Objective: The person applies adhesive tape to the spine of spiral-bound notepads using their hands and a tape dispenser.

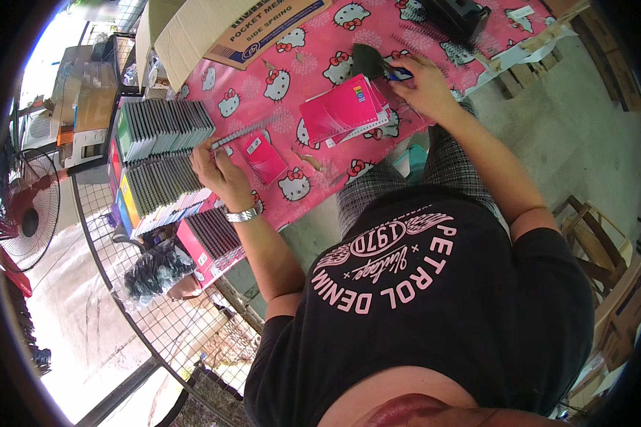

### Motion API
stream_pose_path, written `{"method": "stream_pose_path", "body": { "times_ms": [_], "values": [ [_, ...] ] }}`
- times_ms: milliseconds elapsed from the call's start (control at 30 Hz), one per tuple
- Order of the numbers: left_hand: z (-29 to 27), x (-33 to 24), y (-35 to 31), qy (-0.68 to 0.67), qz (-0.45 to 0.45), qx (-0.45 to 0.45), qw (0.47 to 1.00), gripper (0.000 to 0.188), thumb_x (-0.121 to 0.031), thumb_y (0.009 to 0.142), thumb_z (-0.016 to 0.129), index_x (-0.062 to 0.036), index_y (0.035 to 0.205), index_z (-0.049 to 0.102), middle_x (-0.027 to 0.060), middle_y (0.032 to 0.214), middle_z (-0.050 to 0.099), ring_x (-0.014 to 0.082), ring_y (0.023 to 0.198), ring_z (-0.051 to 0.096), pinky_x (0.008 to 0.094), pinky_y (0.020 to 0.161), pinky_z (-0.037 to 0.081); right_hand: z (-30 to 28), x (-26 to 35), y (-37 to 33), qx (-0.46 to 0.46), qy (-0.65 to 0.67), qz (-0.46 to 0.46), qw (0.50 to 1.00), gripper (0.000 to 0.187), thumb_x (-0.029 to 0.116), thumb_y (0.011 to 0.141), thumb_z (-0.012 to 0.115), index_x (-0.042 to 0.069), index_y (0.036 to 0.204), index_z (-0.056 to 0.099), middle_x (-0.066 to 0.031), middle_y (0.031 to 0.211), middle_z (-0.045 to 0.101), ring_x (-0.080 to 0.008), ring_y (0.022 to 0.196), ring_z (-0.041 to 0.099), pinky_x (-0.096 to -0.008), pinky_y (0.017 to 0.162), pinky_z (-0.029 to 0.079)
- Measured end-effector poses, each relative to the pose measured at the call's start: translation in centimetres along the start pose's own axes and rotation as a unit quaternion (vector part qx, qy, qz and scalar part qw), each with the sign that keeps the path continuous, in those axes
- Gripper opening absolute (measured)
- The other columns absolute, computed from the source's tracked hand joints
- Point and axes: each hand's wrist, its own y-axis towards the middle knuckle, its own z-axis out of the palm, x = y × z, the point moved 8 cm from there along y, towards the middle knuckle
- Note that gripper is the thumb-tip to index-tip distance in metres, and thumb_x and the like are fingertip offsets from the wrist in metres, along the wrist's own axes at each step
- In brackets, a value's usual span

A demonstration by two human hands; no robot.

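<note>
My left hand (222, 174), with a silver watch on its wrist, is beside the notebook stacks. Its fingers pinch one end of a thin, light grey spiral coil (249, 130) that slants over the table. Just right of it lies a small pink notebook (265, 159). My right hand (424, 87) is closed around a hand tool with blue-and-black handles (399, 73), probably pliers; its jaws cannot be made out. Near that hand several larger pink notebooks (340, 112) lie overlapping. A dark green piece (367, 61), perhaps cloth, lies just beyond them.
A pink patterned cover (281, 85) lies on the table. Spiral-bound notebooks stand in stacks (165, 128) along its left edge. An open cardboard box (192, 32) is at the far left. Dark coils (431, 46) and a black object (459, 18) lie far right. A fan (30, 217) stands left.
</note>
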Motion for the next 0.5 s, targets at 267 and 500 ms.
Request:
{"method": "stream_pose_path", "body": {
  "times_ms": [267, 500],
  "values": [
    [8.8, 8.4, -4.1, 0.225, -0.036, 0.131, 0.965, 0.025, -0.017, 0.083, 0.057, -0.0063, 0.104, 0.064, 0.0155, 0.105, 0.064, 0.0370, 0.102, 0.056, 0.0468, 0.091, 0.042, 0.2, -2.1, 2.6, -0.033, -0.216, -0.108, 0.970, 0.038, 0.026, 0.078, 0.069, 0.007, 0.110, 0.063, -0.0159, 0.114, 0.060, -0.0360, 0.108, 0.056, -0.0456, 0.090, 0.046],
    [12.5, -13.0, -5.9, 0.004, 0.245, 0.249, 0.937, 0.031, -0.011, 0.078, 0.068, -0.0087, 0.108, 0.063, 0.0080, 0.106, 0.064, 0.0294, 0.100, 0.058, 0.0389, 0.085, 0.047, -0.7, -5.7, 4.9, -0.041, -0.253, -0.054, 0.965, 0.032, 0.016, 0.083, 0.062, 0.005, 0.113, 0.061, -0.0179, 0.106, 0.062, -0.0351, 0.101, 0.061, -0.0441, 0.084, 0.051]
  ]
}}
